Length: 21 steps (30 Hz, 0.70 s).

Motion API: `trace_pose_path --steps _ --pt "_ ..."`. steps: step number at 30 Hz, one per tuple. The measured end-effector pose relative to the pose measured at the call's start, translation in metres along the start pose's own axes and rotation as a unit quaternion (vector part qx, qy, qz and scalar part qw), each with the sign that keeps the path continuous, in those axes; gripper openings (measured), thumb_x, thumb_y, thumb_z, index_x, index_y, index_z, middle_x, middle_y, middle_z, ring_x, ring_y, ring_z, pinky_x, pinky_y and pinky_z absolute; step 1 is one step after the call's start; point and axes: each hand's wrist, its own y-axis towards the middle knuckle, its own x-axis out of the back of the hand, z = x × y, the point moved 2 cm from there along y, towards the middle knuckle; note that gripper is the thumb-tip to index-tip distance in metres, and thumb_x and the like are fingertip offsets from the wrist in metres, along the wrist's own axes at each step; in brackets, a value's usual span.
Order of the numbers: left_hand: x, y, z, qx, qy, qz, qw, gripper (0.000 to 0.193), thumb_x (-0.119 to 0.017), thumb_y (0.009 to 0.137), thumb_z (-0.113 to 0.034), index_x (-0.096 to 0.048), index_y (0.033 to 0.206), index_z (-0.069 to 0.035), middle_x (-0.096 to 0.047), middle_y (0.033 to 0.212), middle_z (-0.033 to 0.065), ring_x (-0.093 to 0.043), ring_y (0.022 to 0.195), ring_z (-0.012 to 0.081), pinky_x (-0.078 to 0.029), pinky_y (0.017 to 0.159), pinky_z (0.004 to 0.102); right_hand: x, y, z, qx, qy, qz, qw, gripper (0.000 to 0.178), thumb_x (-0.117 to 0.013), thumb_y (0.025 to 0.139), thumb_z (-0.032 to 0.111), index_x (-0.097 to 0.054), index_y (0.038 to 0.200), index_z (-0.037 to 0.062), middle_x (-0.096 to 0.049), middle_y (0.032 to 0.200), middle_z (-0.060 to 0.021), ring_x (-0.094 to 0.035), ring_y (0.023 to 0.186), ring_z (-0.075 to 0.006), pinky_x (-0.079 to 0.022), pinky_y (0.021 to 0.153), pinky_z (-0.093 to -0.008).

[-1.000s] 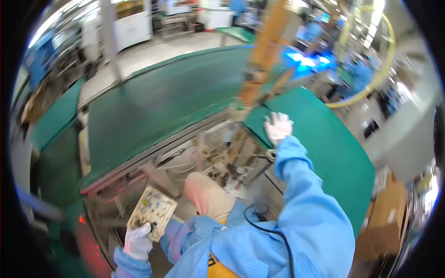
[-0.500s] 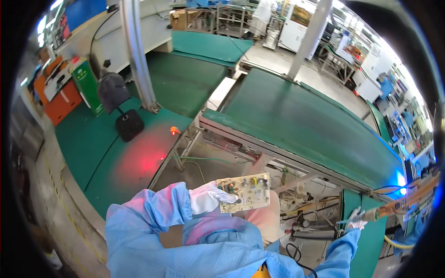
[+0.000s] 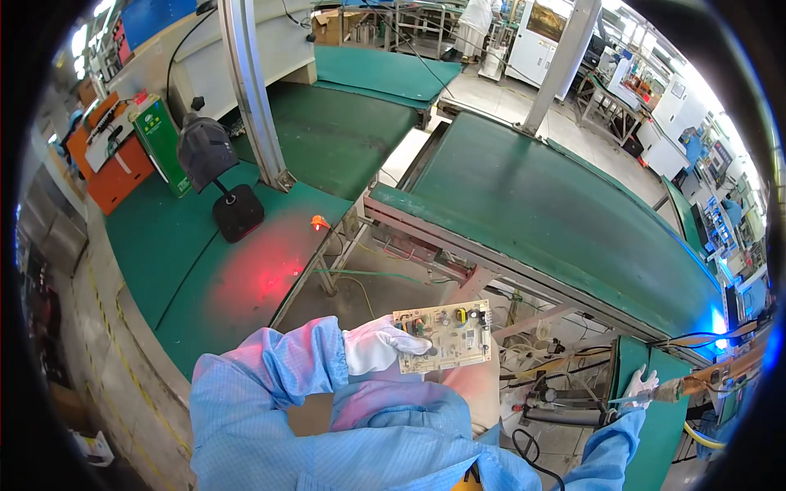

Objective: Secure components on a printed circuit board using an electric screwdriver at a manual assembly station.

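My left hand (image 3: pixel 378 344), in a white glove, grips the left edge of a tan circuit board (image 3: pixel 454 342), with the thumb on its face. The board is held in front of my lap, component side up, showing dark, yellow and green parts. Far to the right, my right hand (image 3: pixel 640 385), also gloved, is open over a green-covered bench (image 3: pixel 665 417), fingers apart. A pointed nozzle-like tool (image 3: pixel 665 391) crosses in front of that hand and hides part of it. Whether the hand touches the bench or the tool, I cannot tell.
A green conveyor belt (image 3: pixel 540 221) runs across ahead. On the left green table (image 3: pixel 184 270) stand a black lamp-like device (image 3: pixel 237 214), an orange red-lit piece (image 3: pixel 319 222) and a green tin (image 3: pixel 164 147). A metal post (image 3: pixel 252 98) rises there. Hoses and cables hang under the belt.
The whole view has shifted slightly, so the scene sits a little further right and lower. My right hand's fingers look more spread; the left still grips the circuit board.
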Motion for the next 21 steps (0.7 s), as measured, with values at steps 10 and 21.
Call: trace_pose_path --steps 10,21 --pt "0.001 0.002 0.001 -0.033 0.042 -0.028 0.998 0.046 -0.068 0.085 -0.008 -0.054 0.128 0.001 -0.065 0.116 0.0097 -0.063 0.1 0.014 -0.049 0.088 0.0269 0.014 -0.014 0.0 0.086 -0.028 0.022 0.996 0.063 -0.042 0.095 0.049 -0.035 0.146 0.0129 -0.031 0.152 -0.0164 -0.028 0.14 -0.0349 -0.021 0.115 -0.0466" --pt "0.003 0.005 -0.001 -0.027 0.023 -0.032 0.999 0.046 -0.068 0.085 -0.01 -0.054 0.128 0.001 -0.066 0.114 0.0101 -0.064 0.1 0.0151 -0.049 0.089 0.0284 0.031 -0.021 0.007 0.107 0.021 0.023 0.994 0.058 -0.045 0.092 0.044 -0.046 0.139 0.0108 -0.041 0.146 -0.0144 -0.031 0.139 -0.0315 -0.02 0.114 -0.0495"
